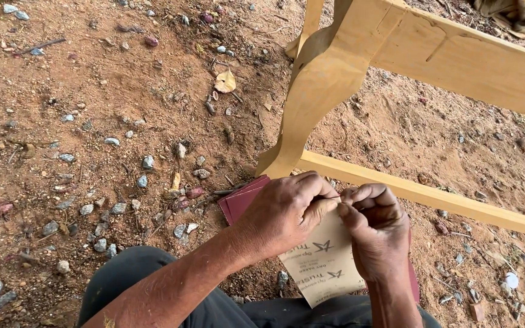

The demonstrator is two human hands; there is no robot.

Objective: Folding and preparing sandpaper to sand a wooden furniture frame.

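Note:
My left hand (288,209) and my right hand (377,229) both pinch the top edge of a sheet of sandpaper (322,262), its tan printed backing facing up. The two thumbs and forefingers meet close together at that edge. Under the hands lies a stack of dark red sandpaper sheets (242,198) on the dirt. Just beyond the hands stands an unfinished pale wooden furniture frame (326,79) with a curved leg and a low rail (432,197).
The ground is reddish dirt strewn with small grey stones (101,209), dry leaves (225,81) and twigs. My dark trousers (123,273) fill the bottom edge. The frame's upper rail (469,58) runs to the right, with someone's sandalled foot (514,13) behind it.

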